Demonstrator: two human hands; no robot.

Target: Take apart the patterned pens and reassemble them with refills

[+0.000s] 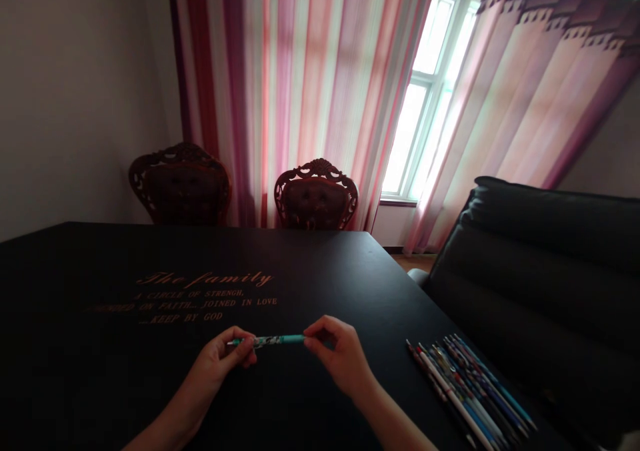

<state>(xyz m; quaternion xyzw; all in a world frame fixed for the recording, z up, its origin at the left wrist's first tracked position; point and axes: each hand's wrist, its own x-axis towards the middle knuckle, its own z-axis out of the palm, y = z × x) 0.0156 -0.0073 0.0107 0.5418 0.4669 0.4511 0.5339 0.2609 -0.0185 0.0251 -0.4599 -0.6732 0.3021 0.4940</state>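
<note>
A teal pen (pixel 280 339) with a dark-and-white patterned barrel is held level above the black table, between my two hands. My left hand (pixel 229 352) is closed around its left part, thumb in front, with the pale tip poking out at the left. At the other end, the thumb and forefinger of my right hand (pixel 337 351) pinch the plain teal end. Several more pens (pixel 465 391) lie side by side in a slanting row on the table, to the right of my right forearm.
The black table (pixel 320 277) bears gold lettering (pixel 205 297) left of centre. Beyond its far edge stand two carved chairs (pixel 181 187) with dark padded backs. A black leather seat (pixel 545 291) rises close to the right edge. Striped curtains (pixel 305 91) and a window (pixel 425 104) are behind.
</note>
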